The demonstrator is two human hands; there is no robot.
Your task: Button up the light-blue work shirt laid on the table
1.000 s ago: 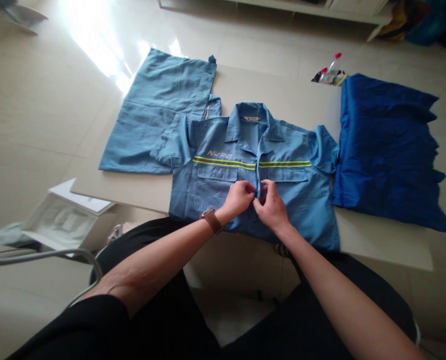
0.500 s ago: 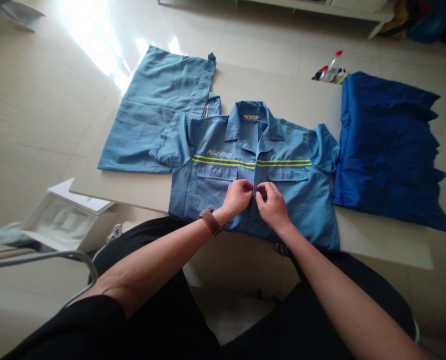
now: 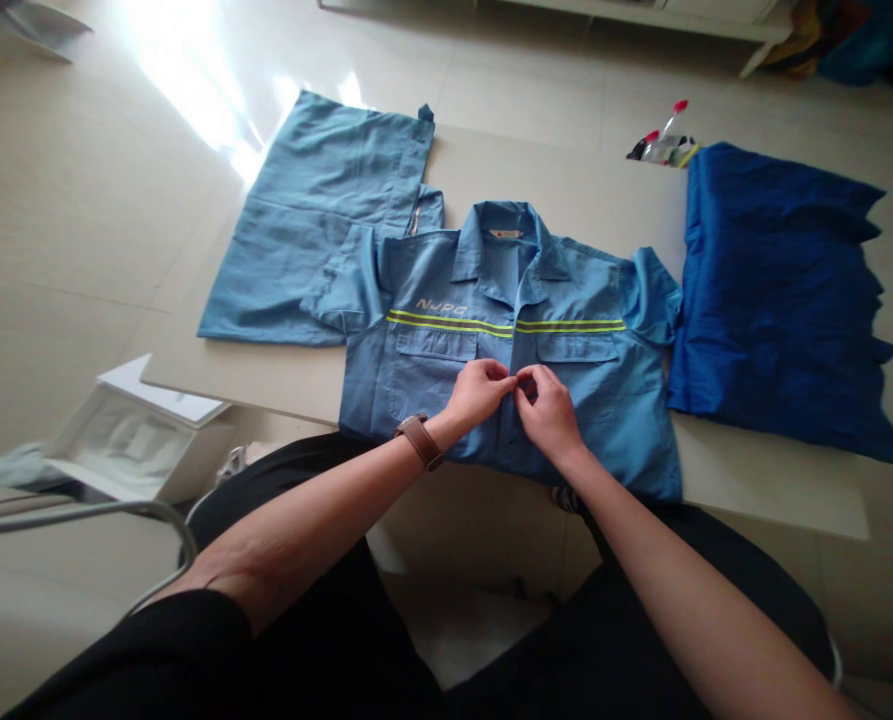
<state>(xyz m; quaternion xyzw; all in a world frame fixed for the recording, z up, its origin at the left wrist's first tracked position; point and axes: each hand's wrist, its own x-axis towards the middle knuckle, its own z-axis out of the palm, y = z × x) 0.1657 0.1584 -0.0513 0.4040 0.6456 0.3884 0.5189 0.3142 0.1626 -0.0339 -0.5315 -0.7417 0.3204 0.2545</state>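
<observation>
A light-blue work shirt (image 3: 431, 385) lies face up in front of me, collar pointing away, with a yellow-edged stripe across its chest. My left hand (image 3: 482, 393) and my right hand (image 3: 547, 410) meet at its front opening, just below the stripe. Both are closed, thumbs and fingers pinched on the edge of the shirt front. Whether a button or other fastener sits between the fingertips is too small to make out. A brown-strapped watch (image 3: 420, 441) is on my left wrist.
Folded light-blue cloth (image 3: 318, 190) lies left of the shirt, and dark-blue cloth (image 3: 780, 300) on the right, both on a pale table (image 3: 558, 170). Bottles with red caps (image 3: 667, 140) show past the far edge. An open white box (image 3: 131, 435) stands at the lower left.
My left hand's fingertips have moved slightly right, closing the small gap to my right hand at the shirt's front edge. The garments stay in place.
</observation>
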